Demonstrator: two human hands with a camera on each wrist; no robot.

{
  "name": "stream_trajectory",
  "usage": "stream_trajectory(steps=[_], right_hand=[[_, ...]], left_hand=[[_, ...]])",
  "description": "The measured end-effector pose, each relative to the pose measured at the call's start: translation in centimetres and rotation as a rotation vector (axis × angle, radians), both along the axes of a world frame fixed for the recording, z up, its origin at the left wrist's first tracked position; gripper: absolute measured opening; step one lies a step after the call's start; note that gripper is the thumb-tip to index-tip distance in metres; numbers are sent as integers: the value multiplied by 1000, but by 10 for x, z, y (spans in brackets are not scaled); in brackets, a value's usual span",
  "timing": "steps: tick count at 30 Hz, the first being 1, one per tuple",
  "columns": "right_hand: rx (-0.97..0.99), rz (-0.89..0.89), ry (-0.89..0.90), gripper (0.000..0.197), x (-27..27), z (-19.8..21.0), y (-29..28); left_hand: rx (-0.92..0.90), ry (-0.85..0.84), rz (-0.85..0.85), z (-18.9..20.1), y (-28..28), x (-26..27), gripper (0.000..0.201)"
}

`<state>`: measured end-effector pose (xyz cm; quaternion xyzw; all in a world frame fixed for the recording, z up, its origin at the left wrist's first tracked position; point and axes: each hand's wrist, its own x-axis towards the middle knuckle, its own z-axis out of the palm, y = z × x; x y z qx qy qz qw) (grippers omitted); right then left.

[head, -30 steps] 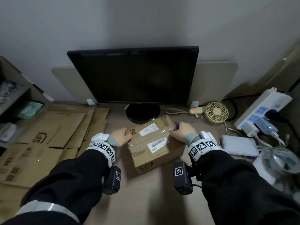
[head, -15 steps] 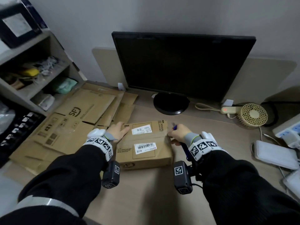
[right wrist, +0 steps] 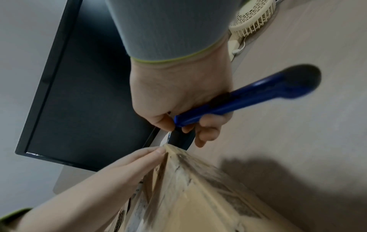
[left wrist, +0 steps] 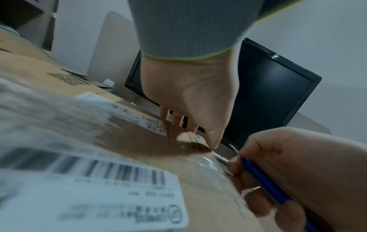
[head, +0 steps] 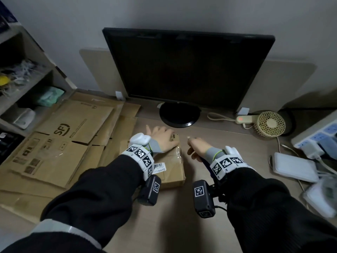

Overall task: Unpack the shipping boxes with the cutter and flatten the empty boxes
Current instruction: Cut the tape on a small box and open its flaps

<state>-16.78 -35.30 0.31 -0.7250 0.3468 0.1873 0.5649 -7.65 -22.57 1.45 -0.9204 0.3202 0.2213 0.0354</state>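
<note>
On the bench (head: 228,143), left hand (head: 162,137) lying flat, pressing the taped box (head: 173,170), right hand (head: 197,148) gripping the blue cutter (right wrist: 248,98) at its far corner

box (head: 171,167) before monitor (head: 186,70), flattened cardboard (head: 60,143) left

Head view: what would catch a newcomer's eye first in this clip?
The dark monitor fills the back of the desk. In front of it a sealed cardboard box is held down by the left hand resting on its far top edge, while the right hand grips a blue cutter at the box's right side. A stack of flattened boxes lies to the left.
</note>
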Motion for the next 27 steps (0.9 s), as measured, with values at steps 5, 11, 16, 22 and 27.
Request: stream_trajectory(steps=[5,11,16,22,27], right_hand=[[-60,112,-9,17,-6,-2,-12],[-75,212,-36,18,-6,-1,-9],[-104,265,-46,22,0,-3,-7],[-70,206,-79,22,0,-4,-7],[-108,242,-67,22,2,-5,-3]], left_hand=[[-24,149,102,-6,-13,8,50],[28,171,155,-10,-19,11,59],[38,161,170,-16,-22,14,58],[40,186,197,-16,-25,15,50],[21,206,180,-20,-26,20,42]])
